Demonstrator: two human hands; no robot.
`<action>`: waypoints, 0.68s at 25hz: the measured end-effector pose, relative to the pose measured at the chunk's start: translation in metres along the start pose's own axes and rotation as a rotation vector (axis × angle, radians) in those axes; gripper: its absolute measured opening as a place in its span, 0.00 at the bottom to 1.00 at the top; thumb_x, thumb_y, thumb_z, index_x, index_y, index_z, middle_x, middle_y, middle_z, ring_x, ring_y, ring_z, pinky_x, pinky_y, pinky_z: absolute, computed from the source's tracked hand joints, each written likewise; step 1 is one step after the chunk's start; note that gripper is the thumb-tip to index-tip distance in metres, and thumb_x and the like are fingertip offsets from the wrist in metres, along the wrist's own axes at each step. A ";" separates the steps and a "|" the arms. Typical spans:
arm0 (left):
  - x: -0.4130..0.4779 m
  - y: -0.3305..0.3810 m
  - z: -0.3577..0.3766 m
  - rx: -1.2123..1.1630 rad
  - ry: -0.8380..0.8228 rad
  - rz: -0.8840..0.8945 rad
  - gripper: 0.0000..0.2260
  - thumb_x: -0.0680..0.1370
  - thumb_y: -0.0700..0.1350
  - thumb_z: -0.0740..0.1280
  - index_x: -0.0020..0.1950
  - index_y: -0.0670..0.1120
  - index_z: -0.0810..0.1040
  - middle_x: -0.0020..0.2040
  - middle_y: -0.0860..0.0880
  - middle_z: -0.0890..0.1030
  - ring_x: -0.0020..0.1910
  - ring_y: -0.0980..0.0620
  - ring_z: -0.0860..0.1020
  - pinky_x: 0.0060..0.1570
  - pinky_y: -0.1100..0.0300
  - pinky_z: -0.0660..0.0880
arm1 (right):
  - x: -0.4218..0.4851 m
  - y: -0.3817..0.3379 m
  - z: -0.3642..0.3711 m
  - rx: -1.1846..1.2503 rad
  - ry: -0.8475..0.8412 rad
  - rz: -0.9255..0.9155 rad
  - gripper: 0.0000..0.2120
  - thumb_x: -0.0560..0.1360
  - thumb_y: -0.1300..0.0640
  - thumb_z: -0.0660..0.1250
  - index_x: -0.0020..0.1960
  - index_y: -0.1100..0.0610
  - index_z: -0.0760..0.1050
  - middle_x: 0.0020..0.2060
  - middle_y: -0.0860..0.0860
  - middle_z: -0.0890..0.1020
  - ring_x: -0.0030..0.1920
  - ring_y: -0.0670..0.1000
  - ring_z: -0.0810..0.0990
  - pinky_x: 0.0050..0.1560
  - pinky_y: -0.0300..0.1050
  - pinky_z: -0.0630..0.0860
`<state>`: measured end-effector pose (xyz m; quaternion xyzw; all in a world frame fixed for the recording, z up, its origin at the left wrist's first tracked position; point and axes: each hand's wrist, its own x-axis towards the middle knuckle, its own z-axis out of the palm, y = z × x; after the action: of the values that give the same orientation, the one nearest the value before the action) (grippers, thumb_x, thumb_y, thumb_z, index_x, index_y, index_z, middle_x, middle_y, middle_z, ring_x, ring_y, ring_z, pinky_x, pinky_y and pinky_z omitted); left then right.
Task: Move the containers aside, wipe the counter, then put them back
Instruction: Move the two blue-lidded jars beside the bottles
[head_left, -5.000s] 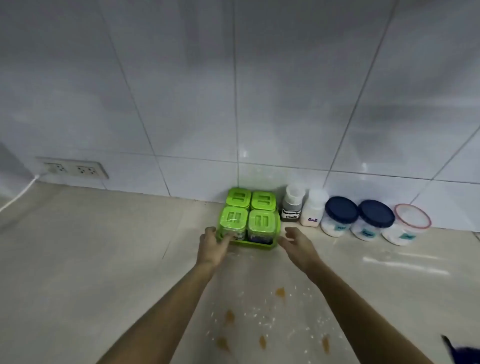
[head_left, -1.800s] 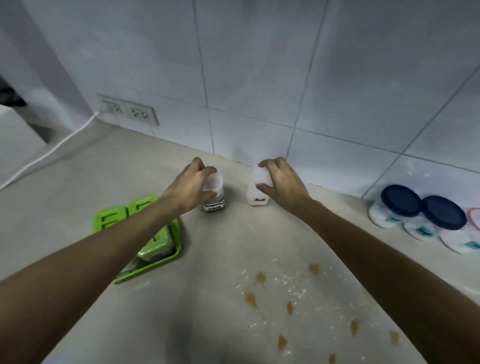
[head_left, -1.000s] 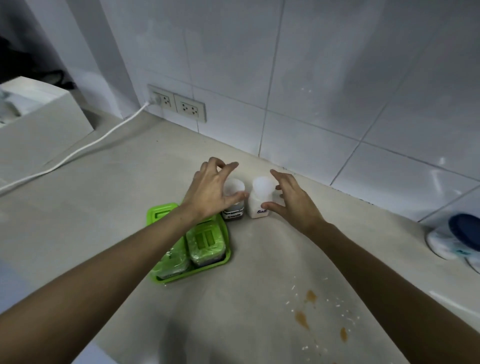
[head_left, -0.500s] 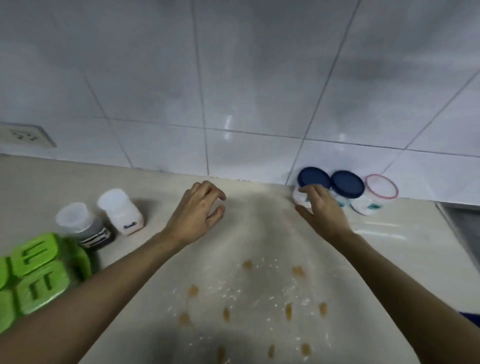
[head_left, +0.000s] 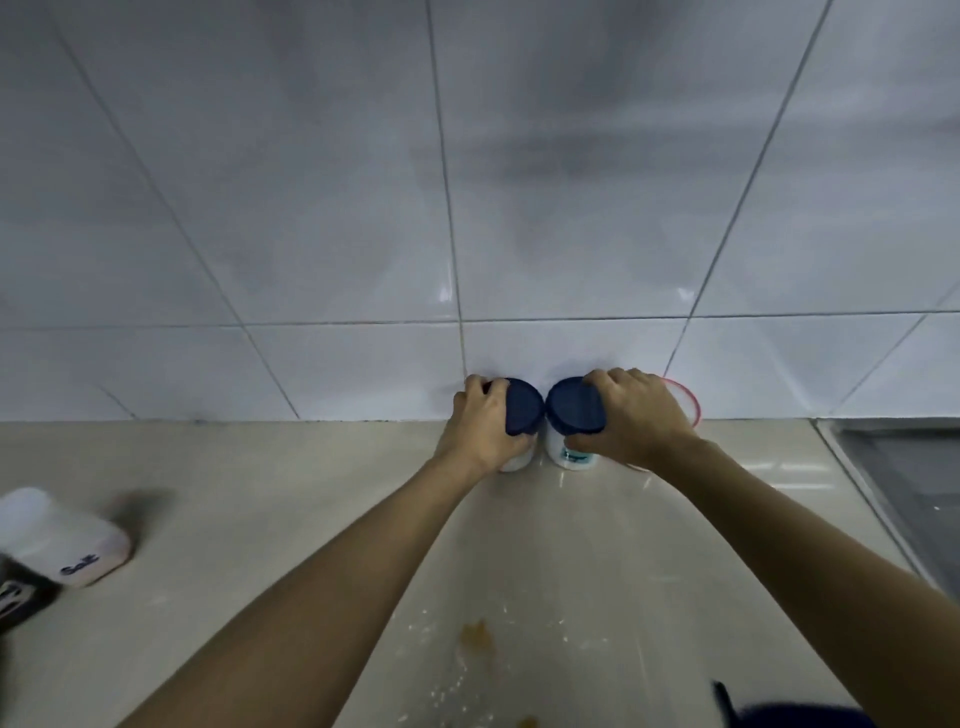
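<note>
Head view: left hand (head_left: 485, 427) and right hand (head_left: 631, 418) each clasp a blue-lidded jar (head_left: 521, 413) against the tiled wall (head_left: 363, 208). The jars appear light, rigid and smooth; grip around the body, below the lid.

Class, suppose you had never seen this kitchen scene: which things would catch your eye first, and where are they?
Two hands, the left hand and right hand, each grip a blue-lidded jar against the tiled wall. Brown stains and white crumbs mark the counter in front, and a white salt jar stands at far left.
</note>
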<state>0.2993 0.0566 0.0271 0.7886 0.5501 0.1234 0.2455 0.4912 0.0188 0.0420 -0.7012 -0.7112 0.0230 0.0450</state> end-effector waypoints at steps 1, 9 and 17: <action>0.001 0.000 0.003 0.023 0.006 0.000 0.32 0.71 0.51 0.72 0.71 0.45 0.64 0.67 0.42 0.64 0.65 0.40 0.66 0.65 0.51 0.69 | 0.001 -0.001 0.002 0.010 0.006 0.005 0.37 0.63 0.37 0.71 0.64 0.56 0.69 0.57 0.55 0.78 0.54 0.56 0.77 0.55 0.49 0.73; -0.049 -0.042 -0.040 -0.030 0.145 -0.047 0.33 0.68 0.52 0.75 0.71 0.50 0.67 0.64 0.45 0.65 0.63 0.45 0.68 0.63 0.55 0.71 | -0.012 -0.047 -0.002 0.190 0.058 -0.089 0.41 0.55 0.40 0.77 0.63 0.55 0.70 0.56 0.52 0.77 0.53 0.54 0.76 0.54 0.49 0.75; -0.232 -0.187 -0.152 0.149 0.282 -0.287 0.33 0.67 0.59 0.72 0.69 0.52 0.69 0.65 0.47 0.69 0.59 0.45 0.74 0.58 0.54 0.75 | -0.027 -0.263 -0.007 0.358 -0.058 -0.334 0.40 0.57 0.40 0.77 0.64 0.54 0.70 0.59 0.52 0.74 0.57 0.54 0.74 0.58 0.49 0.73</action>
<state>-0.0069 -0.0688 0.0755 0.6930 0.6933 0.1552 0.1224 0.2307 -0.0127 0.0729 -0.5539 -0.8028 0.1609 0.1511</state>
